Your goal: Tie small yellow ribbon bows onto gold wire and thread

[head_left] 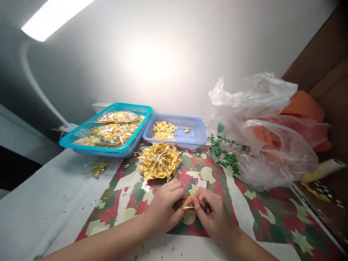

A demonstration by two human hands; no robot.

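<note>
I see a small yellow ribbon piece (pixel 191 195), thin and folded, low over the patterned sheet (pixel 208 230). My left fingers (pixel 185 203) and right fingers (pixel 196 201) pinch it between them. Just beyond lies a round bunch of gold bows (pixel 160 162); behind it, a blue tray (pixel 190 137).

Pinching a small yellow piece (pixel 191 195) between both hands, over a patterned sheet (pixel 241 208).
Gripping it with the fingers of the left hand (pixel 169 203) and right hand (pixel 213 209), facing a round yellow bunch (pixel 160 161), with a pale blue tray (pixel 200 135) of yellow pieces (pixel 164 130) behind it, a turquoise basket (pixel 149 111) holding bagged yellow pieces (pixel 115 132) to the left, and crumpled plastic bags (pixel 261 137) lying to the right.
</note>
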